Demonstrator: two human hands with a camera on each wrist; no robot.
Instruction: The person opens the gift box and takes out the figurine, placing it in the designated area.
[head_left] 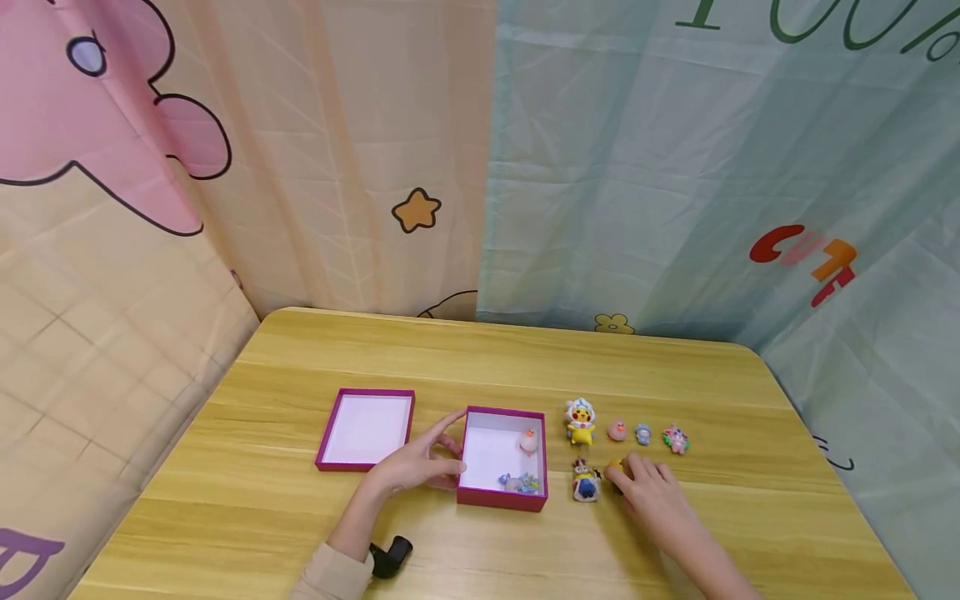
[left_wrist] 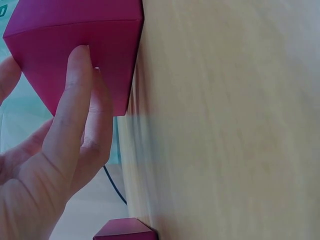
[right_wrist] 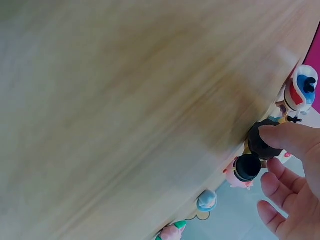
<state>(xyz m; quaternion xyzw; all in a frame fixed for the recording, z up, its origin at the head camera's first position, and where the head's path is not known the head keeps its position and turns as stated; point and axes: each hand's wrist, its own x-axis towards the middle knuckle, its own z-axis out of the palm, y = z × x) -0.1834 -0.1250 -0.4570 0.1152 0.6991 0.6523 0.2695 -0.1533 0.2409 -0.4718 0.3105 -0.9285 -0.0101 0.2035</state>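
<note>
My left hand (head_left: 416,462) rests against the left wall of an open purplish-red box (head_left: 502,500). In the left wrist view its fairly straight fingertips (left_wrist: 79,57) press the box's side. Inside the box lie a pink duck figurine (head_left: 528,442) and small bluish-grey figurines (head_left: 520,483). To the right, my right hand (head_left: 660,496) pinches a small yellow-and-black figurine (right_wrist: 259,146) between thumb and fingers, low over the table. Much of that figurine is hidden by the hand in the head view. Just left of it stands a crowned figurine in a blue outfit (head_left: 586,483).
Behind the right hand stand a yellow figurine in a white hood (head_left: 581,423), a pink duck (head_left: 617,430), a small blue figurine (head_left: 643,433) and a pink-and-green one (head_left: 676,439). The box lid (head_left: 371,429) lies inside-up at left on the wooden table (head_left: 247,500).
</note>
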